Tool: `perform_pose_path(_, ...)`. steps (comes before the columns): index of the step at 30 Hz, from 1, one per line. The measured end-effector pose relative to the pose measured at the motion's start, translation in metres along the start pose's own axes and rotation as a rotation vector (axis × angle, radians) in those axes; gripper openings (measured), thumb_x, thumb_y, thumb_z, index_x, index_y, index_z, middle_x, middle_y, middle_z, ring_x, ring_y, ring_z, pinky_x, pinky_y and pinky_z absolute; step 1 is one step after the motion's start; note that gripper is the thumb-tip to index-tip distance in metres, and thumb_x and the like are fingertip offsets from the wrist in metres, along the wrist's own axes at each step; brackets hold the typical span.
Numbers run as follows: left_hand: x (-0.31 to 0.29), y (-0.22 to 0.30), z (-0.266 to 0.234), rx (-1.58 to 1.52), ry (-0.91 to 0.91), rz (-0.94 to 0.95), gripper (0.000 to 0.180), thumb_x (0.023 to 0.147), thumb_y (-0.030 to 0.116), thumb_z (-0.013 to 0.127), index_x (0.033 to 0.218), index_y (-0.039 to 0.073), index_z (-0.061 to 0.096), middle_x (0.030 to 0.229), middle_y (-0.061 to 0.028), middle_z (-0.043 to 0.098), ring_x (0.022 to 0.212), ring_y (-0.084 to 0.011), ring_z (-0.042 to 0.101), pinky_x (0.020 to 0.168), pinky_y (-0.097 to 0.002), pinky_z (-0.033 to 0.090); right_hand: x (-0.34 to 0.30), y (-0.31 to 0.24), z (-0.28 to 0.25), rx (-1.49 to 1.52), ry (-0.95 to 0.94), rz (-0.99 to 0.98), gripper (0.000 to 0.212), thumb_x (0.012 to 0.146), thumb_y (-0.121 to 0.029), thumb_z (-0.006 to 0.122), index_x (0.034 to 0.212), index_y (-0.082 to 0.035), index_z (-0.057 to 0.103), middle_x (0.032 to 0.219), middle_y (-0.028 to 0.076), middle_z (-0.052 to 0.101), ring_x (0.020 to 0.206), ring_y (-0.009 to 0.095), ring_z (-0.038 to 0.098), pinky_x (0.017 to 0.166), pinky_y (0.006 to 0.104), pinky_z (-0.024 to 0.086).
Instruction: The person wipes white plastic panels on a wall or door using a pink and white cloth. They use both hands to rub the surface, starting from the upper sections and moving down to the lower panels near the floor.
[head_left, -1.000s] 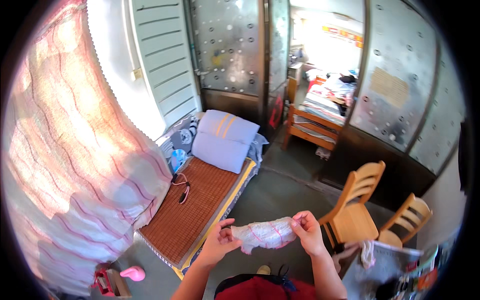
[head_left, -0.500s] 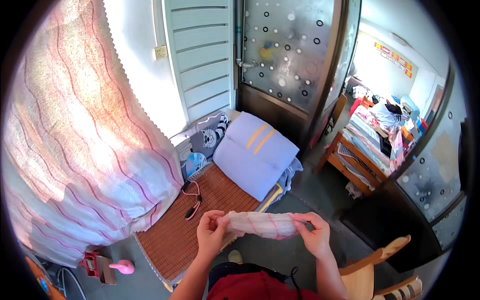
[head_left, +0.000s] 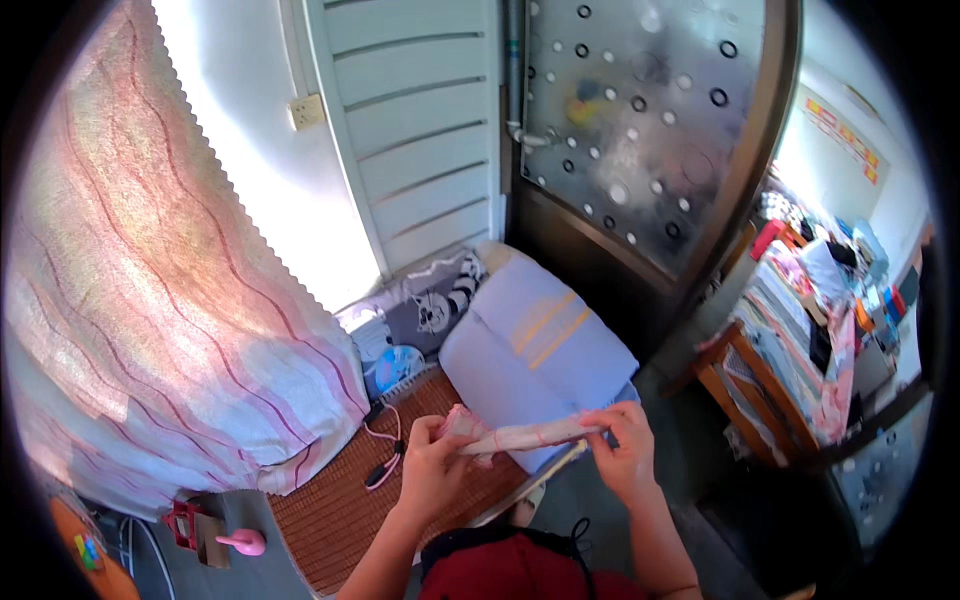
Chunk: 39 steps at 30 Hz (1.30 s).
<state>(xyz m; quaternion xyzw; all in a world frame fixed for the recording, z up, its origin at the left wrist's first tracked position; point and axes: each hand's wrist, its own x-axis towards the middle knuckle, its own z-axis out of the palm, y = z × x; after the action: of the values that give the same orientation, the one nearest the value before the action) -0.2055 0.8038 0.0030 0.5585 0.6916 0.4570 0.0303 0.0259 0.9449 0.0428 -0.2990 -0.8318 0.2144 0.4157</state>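
A narrow folded strip of white cloth (head_left: 535,434) with pink lines is stretched between my two hands, above the brown mat. My left hand (head_left: 437,462) pinches its left end, where a crumpled pink fold sticks up past the fingers. At the other end, the fingers and thumb of my right hand (head_left: 622,452) are closed on the cloth. Just beyond the strip lies a folded lavender quilt (head_left: 520,350) with two yellow stripes. A pink and black cord (head_left: 388,455) rests on the brown mat (head_left: 325,525) to the left of my left hand.
A white curtain (head_left: 190,330) with wavy pink lines hangs at the left. A small cardboard box (head_left: 211,541) and a pink object (head_left: 245,542) are on the floor. Behind the quilt stands a dark-framed frosted glass door (head_left: 630,130). A cluttered wooden bed (head_left: 765,400) shows at the right.
The cloth strip has gone from a broad flat band to a much narrower one, with a fold bunched at its left end. Both hands keep hold. The view has shifted.
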Motion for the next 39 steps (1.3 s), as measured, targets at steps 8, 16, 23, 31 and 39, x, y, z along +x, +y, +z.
perform_pose_path(8,0.101,-0.001,0.027,0.228,0.188,-0.121,0.021,0.07,0.007,0.077,0.089,0.009,0.068,0.116,-0.016,0.054,0.108,-0.0335,0.051,0.091,-0.0427,0.042,0.12,0.075,0.028,0.352,-0.068,-0.011,0.025,0.072,0.007,0.067,0.092,-0.006,0.064,0.099,0.012,0.06,0.094,0.028,0.059,0.077,0.0352,0.05)
perform_pose_path(16,0.158,-0.028,0.044,0.157,0.153,-0.132,0.023,0.066,0.013,0.082,0.085,0.008,0.07,0.103,-0.012,0.056,0.097,-0.0311,0.054,0.086,-0.043,0.043,0.154,0.123,0.043,0.35,-0.119,0.084,0.018,0.076,0.005,0.066,0.092,-0.002,0.061,0.088,0.012,0.063,0.079,0.024,0.062,0.069,0.0314,0.05)
perform_pose_path(23,0.206,-0.097,0.046,-0.01,0.084,-0.253,0.022,0.064,0.012,0.084,0.081,0.007,0.071,0.102,-0.0102,0.056,0.091,-0.0253,0.055,0.079,-0.0347,0.046,0.166,0.131,0.087,0.482,-0.07,0.258,0.012,0.083,-0.002,0.067,0.091,-0.002,0.058,0.076,0.005,0.062,0.068,0.012,0.058,0.061,0.0267,0.047)
perform_pose_path(31,0.282,-0.277,0.059,-0.061,-0.052,0.03,0.023,0.066,0.017,0.084,0.082,0.008,0.071,0.112,-0.0106,0.057,0.1,-0.0272,0.054,0.084,-0.0393,0.045,0.178,0.149,0.232,0.496,0.104,0.378,0.01,0.088,-0.005,0.064,0.092,-0.002,0.055,0.072,0.002,0.058,0.066,0.005,0.051,0.058,0.0222,0.042)
perform_pose_path(39,0.36,-0.362,0.051,-0.469,-0.092,0.192,0.024,0.076,0.009,0.078,0.091,0.002,0.062,0.115,-0.0139,0.057,0.094,-0.021,0.061,0.077,-0.0336,0.051,0.215,0.118,0.304,0.548,0.154,0.511,0.014,0.093,-0.011,0.063,0.099,-0.002,0.053,0.078,-0.001,0.054,0.067,0.004,0.048,0.059,0.0205,0.041)
